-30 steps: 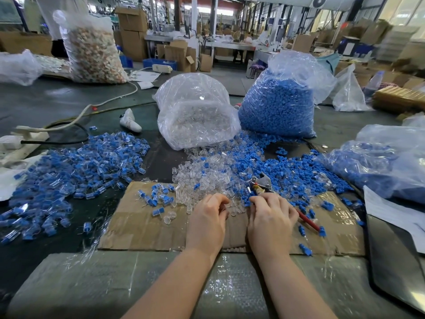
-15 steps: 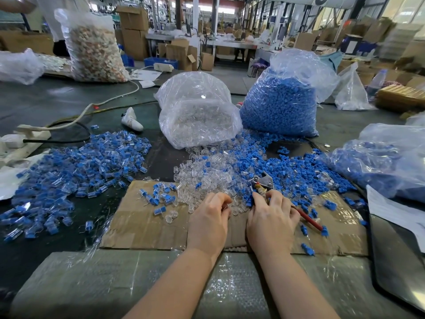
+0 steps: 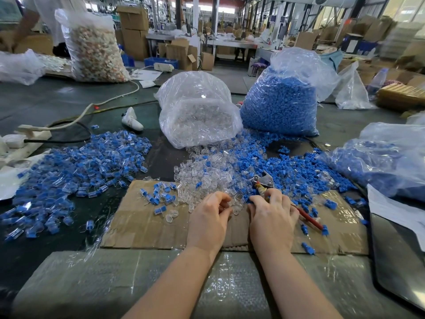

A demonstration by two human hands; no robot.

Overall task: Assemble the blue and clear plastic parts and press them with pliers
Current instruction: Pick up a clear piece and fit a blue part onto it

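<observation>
- Loose clear plastic parts (image 3: 207, 173) and blue parts (image 3: 287, 166) lie mixed in a heap at centre frame, on the far edge of a cardboard sheet (image 3: 138, 226) on the bench (image 3: 57, 104).
- Left hand (image 3: 210, 218), lower centre, curls its fingers into the clear parts; whether its grip has caught one, I cannot tell.
- Right hand (image 3: 272, 217), just beside it, grips the pliers (image 3: 264, 181), whose metal head pokes out above the knuckles and red handle trails right.
- A large pile of joined blue-and-clear pieces (image 3: 76, 171) fills the left of the frame, suggesting much is done.
- Two full bags, clear (image 3: 197, 111) and blue (image 3: 280, 104), stand behind, so plenty seems left.
</observation>
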